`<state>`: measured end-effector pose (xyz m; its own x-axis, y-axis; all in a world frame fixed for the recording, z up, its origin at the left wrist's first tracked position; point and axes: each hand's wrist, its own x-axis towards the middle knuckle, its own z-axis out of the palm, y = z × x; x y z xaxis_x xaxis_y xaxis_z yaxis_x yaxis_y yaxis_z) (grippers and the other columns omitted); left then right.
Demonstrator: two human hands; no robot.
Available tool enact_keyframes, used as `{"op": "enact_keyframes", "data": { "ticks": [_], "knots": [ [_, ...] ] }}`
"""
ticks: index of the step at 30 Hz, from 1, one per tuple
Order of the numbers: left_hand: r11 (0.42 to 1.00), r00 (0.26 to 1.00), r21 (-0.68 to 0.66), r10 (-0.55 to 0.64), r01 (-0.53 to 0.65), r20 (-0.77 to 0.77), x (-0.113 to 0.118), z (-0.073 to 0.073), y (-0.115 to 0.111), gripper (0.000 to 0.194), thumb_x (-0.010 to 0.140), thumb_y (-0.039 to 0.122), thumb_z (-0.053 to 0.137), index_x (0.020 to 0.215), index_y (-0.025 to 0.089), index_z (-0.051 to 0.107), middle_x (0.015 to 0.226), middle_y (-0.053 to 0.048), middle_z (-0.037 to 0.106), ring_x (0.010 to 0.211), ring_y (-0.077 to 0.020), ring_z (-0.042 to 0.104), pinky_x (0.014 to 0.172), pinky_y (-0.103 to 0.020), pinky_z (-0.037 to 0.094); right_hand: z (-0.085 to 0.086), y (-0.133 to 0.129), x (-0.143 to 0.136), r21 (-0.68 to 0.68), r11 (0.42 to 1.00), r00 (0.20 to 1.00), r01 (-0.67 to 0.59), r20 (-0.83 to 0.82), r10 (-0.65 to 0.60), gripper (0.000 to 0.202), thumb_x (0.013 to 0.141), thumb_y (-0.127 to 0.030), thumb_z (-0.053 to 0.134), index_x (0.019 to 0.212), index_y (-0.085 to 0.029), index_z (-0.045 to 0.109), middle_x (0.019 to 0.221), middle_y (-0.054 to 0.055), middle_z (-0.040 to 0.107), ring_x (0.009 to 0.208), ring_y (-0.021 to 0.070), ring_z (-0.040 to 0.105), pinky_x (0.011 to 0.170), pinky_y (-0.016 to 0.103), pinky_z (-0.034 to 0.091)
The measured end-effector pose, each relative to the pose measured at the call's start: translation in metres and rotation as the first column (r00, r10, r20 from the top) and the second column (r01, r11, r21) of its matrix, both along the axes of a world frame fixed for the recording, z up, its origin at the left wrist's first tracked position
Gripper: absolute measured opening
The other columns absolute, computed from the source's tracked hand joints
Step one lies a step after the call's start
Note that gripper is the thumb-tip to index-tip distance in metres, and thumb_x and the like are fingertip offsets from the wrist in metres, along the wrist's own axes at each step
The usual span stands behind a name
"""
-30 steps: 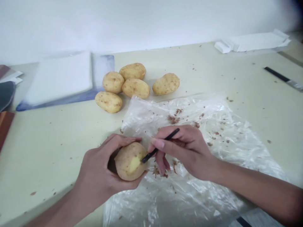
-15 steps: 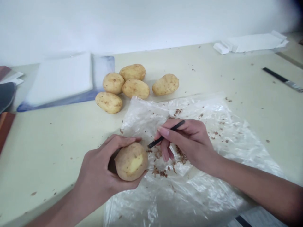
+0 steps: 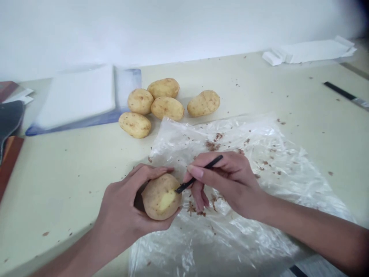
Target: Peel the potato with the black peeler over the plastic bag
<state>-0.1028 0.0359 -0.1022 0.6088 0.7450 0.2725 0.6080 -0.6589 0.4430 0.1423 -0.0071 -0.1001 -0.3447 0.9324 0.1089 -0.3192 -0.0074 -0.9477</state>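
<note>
My left hand (image 3: 127,202) is wrapped round a potato (image 3: 155,198), whose upturned face has a pale yellow patch where the skin is off. Between the thumb and fingers of my right hand (image 3: 230,182) is a thin black stick-like tool (image 3: 198,175), perhaps a small blade; its exact kind is unclear. The tool's lower tip meets the potato at the right edge of the bare patch. Under both hands spreads a clear plastic sheet (image 3: 219,246), with brown peel scraps (image 3: 213,146) scattered over it.
Several whole potatoes (image 3: 167,108) lie beyond the sheet. Behind them at left is a white slab (image 3: 80,96) on a blue-edged board (image 3: 129,80). A folded white paper piece (image 3: 311,53) lies by the wall, and a black strip (image 3: 340,90) lies at right. Dark and reddish objects (image 3: 10,119) sit far left.
My right hand has moved down and left, bringing the tool's tip from beside the potato onto it. My left hand keeps its hold. The view has shifted slightly.
</note>
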Motion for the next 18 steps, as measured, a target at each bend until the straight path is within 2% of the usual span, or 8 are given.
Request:
{"op": "enact_keyframes", "data": {
  "ticks": [3,5,9,14,16,18],
  "knots": [
    [1.0,0.999,-0.024,0.01,-0.011,-0.032,-0.0004,0.0017,-0.0006,0.071,0.066,0.051,0.09,0.126,0.029,0.06,0.12,0.013,0.071,0.101,0.0086,0.073,0.089,0.005,0.058,-0.0001,0.0008,0.0002,-0.027,0.994,0.994,0.108,0.018,-0.107,0.037,0.112,-0.033,0.056,0.103,0.003,0.057,0.076,0.006,0.062,0.066,-0.0006,0.065,0.065,0.0,0.056],
    [0.999,0.998,-0.026,0.017,-0.018,-0.061,0.0001,0.003,-0.0006,0.071,0.067,0.049,0.089,0.127,0.029,0.058,0.123,0.013,0.071,0.102,0.0091,0.073,0.09,0.006,0.057,0.0011,0.0007,-0.0005,-0.032,0.996,0.996,0.081,-0.018,-0.082,0.04,0.114,-0.036,0.052,0.103,0.002,0.055,0.075,0.006,0.061,0.064,-0.0004,0.064,0.063,0.0,0.055],
    [1.0,0.998,0.031,0.008,-0.006,-0.062,0.0014,0.0034,0.0,0.065,0.067,0.048,0.088,0.122,0.027,0.059,0.112,0.014,0.071,0.089,0.0119,0.07,0.082,0.009,0.054,0.0021,0.0005,-0.0016,0.009,0.999,0.999,-0.034,-0.02,0.034,0.032,0.114,-0.028,0.05,0.104,0.002,0.056,0.077,0.006,0.063,0.067,-0.0001,0.065,0.062,0.001,0.056],
    [1.0,0.998,-0.014,0.015,-0.016,-0.058,0.0003,0.0003,-0.0005,0.07,0.066,0.048,0.09,0.125,0.027,0.06,0.123,0.013,0.071,0.106,0.0082,0.073,0.095,0.006,0.057,0.0017,0.0028,0.0015,0.005,0.992,0.992,0.123,0.041,-0.123,0.038,0.113,-0.034,0.054,0.104,0.003,0.057,0.077,0.006,0.062,0.067,-0.0002,0.065,0.065,0.002,0.058],
    [1.0,0.998,-0.009,0.012,-0.013,-0.06,0.0007,0.0008,-0.0004,0.07,0.065,0.047,0.091,0.125,0.028,0.06,0.122,0.014,0.071,0.104,0.0089,0.073,0.092,0.006,0.057,0.0054,0.0004,0.0009,0.0,0.994,0.994,0.113,0.014,-0.113,0.039,0.115,-0.036,0.051,0.105,0.002,0.056,0.075,0.005,0.061,0.066,-0.0005,0.065,0.064,0.001,0.057],
    [1.0,0.999,0.023,0.004,-0.003,-0.05,0.0017,0.0022,0.0,0.066,0.067,0.047,0.089,0.122,0.027,0.06,0.116,0.014,0.072,0.094,0.0103,0.071,0.084,0.007,0.056,0.0085,-0.0031,-0.0009,0.022,0.998,0.999,0.051,0.003,-0.051,0.036,0.115,-0.033,0.049,0.108,0.001,0.056,0.079,0.005,0.063,0.069,0.0003,0.066,0.064,0.003,0.057]
  ]
}}
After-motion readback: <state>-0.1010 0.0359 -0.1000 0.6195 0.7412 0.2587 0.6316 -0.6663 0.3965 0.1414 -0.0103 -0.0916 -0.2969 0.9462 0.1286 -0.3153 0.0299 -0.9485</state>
